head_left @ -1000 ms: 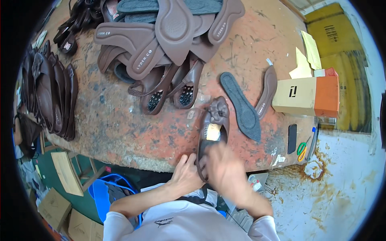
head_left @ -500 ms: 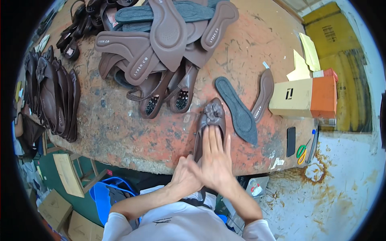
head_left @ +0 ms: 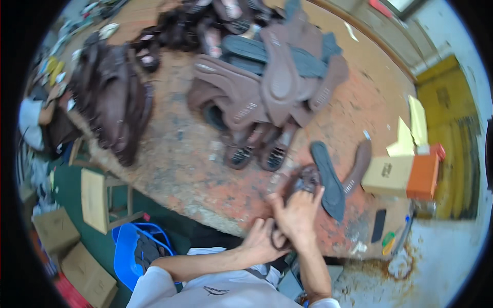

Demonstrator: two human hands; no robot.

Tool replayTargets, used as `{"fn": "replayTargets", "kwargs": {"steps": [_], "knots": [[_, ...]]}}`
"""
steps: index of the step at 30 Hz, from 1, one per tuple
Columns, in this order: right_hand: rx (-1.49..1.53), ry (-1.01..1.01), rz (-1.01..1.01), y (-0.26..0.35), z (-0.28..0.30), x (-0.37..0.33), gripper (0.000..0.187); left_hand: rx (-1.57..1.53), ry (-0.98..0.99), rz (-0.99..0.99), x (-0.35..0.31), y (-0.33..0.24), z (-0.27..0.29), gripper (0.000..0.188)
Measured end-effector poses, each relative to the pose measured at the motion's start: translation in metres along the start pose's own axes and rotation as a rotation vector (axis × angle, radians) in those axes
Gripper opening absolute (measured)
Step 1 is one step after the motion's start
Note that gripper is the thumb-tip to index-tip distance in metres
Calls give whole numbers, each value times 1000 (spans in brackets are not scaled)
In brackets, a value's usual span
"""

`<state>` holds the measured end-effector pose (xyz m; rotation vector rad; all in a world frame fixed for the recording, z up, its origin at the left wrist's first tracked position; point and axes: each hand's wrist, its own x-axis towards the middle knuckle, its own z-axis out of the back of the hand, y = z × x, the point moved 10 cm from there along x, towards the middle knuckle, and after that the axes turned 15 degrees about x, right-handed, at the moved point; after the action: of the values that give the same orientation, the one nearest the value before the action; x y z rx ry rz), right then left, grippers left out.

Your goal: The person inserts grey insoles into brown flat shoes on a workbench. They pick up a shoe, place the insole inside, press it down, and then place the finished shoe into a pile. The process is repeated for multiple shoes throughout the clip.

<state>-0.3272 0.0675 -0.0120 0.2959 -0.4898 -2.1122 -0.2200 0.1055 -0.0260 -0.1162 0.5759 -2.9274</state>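
Observation:
A dark brown shoe (head_left: 309, 176) with a bow-like ornament on its toe lies near the table's front edge, toe pointing away from me. My left hand (head_left: 261, 242) is closed around its heel end, where a dark strap loops by the fingers. Over the shoe's opening lies my right hand (head_left: 299, 214), thumb spread to the left and fingers reaching forward; some fingertips are hidden and blurred. Just right of the shoe rests a grey insole (head_left: 328, 179). Beyond that is a brown insole (head_left: 358, 167).
A pile of brown and grey insoles (head_left: 280, 77) covers the table's middle, with open-backed shoes (head_left: 240, 154) at its near side. More dark shoes (head_left: 110, 97) stand left. At right are a cream-and-orange box (head_left: 395, 174), a phone (head_left: 378, 226) and scissors (head_left: 389, 243). A blue bin (head_left: 126, 251) stands below.
The view has swung left, so the scene sits farther right and lower. My right hand's thumb has spread outward from the left hand. My left hand stays at the shoe's heel.

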Motion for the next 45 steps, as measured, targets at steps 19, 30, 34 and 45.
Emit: {"fn": "replayTargets", "kwargs": {"steps": [19, 30, 34, 45], "knots": [[167, -359, -4, -74, 58, 24, 56, 693, -845, 783, -153, 360, 306, 37], [398, -270, -175, -75, 79, 1, 32, 168, -846, 654, -88, 166, 188, 48], [704, -374, -305, -79, 107, -22, 22, -311, -583, 836, -2, 194, 114, 100], [1822, -429, -251, -119, 101, -98, 53, -1314, -213, 792, -83, 127, 35, 68]]}}
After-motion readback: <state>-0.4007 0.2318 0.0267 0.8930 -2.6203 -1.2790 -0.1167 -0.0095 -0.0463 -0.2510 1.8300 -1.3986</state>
